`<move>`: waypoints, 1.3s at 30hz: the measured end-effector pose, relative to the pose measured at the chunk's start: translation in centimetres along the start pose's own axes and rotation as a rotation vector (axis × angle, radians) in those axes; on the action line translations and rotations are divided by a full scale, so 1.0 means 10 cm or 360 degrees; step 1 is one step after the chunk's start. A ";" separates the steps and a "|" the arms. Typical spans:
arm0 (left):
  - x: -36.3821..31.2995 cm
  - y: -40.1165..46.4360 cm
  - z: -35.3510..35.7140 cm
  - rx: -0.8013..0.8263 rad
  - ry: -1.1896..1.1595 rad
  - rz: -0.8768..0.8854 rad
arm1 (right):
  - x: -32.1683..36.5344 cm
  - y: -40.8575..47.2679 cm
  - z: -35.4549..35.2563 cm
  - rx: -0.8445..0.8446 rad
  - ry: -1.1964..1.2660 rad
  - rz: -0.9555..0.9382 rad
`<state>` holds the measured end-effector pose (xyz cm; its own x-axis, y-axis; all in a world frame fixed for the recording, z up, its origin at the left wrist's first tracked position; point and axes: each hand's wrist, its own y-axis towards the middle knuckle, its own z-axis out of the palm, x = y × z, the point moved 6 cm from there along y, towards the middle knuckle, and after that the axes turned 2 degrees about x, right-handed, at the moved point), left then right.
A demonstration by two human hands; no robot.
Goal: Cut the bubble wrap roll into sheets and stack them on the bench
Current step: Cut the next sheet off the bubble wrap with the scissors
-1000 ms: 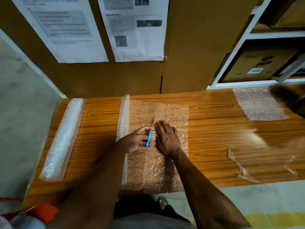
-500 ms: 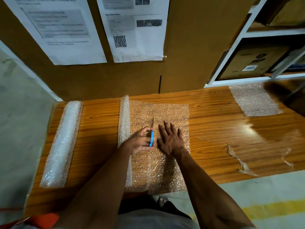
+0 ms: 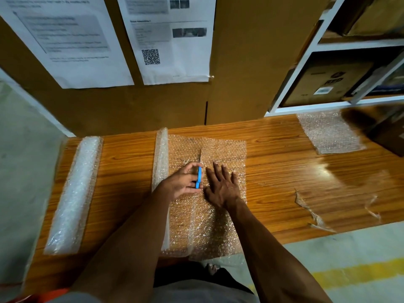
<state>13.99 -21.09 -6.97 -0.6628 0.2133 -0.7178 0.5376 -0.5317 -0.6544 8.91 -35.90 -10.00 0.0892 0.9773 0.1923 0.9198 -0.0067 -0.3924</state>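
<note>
Wooden and orange-brown, the long bench [image 3: 284,171] is the place to look from. Above its far right end, a white shelf [image 3: 306,68] holds a brown cardboard box [image 3: 328,82] with a white label. On the bench's far right lies a cut sheet of clear bubble wrap [image 3: 328,132]. In the bench's middle the clear bubble wrap roll [image 3: 161,158] is partly rolled out, and its flat part [image 3: 218,232] hangs over the near edge. At the bench's left end lies a second clear bubble wrap roll [image 3: 74,193].

Since a moment ago, the blade has gone further away along the wrap, and the right fingers have spread wider.

The left hand [image 3: 181,184] curls tight around blue-handled scissors [image 3: 199,177], blade pointing away. The right hand [image 3: 220,186] lies flat with fingers apart, pressing the wrap just beside the scissors.
</note>
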 end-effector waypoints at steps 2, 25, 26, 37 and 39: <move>0.01 0.02 -0.02 -0.0030 0.0009 0.0018 | -0.01 0.00 0.00 -0.0007 0.0002 0.0004; -0.13 0.14 -0.08 0.0089 -0.0031 -0.0082 | -0.05 0.35 -0.04 0.0045 -0.0048 -0.0086; -0.14 0.15 -0.08 0.0087 -0.0025 -0.0080 | -0.05 0.35 -0.03 0.0045 -0.0045 -0.0081; -0.17 0.32 -0.13 -0.0008 0.0032 -0.0064 | -0.07 0.36 -0.01 0.0030 -0.0051 -0.0069; -0.20 0.33 -0.11 -0.0007 -0.0005 -0.0066 | -0.06 0.36 -0.01 0.0029 -0.0052 -0.0065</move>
<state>17.65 -22.41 -7.94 -0.6860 0.2324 -0.6895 0.5121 -0.5189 -0.6844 12.17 -36.54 -11.45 0.0388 0.9831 0.1790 0.9151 0.0370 -0.4015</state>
